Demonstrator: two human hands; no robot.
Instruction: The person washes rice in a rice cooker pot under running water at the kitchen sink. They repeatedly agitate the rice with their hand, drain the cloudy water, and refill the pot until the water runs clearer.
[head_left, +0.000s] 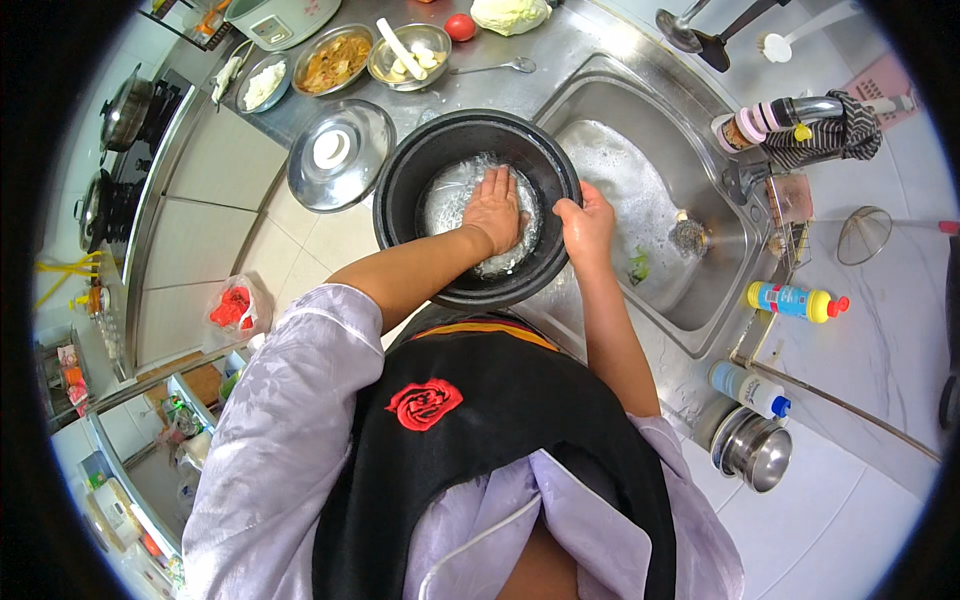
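A round black cooking pot (405, 157), perhaps a rice cooker's inner pot, sits in front of me at the counter's edge, beside the sink. Its bottom (450, 206) is pale, shiny and wet, with small white bits. My left hand (495, 210) reaches inside with fingers stretched out flat; no object shows in it. Whether its fingers touch the bottom is hard to tell. My right hand (589, 225) grips the pot's right rim. To the pot's left is a shiny lid (341, 154) with a white knob.
The steel sink (675, 97) holds foamy water, a green leaf (638, 267) and a metal scourer (688, 238). Bowls of white food (264, 84), cooked food (334, 61) and peeled pieces (409, 64) stand behind, near a spoon (495, 68), tomato (460, 28) and cabbage (511, 13).
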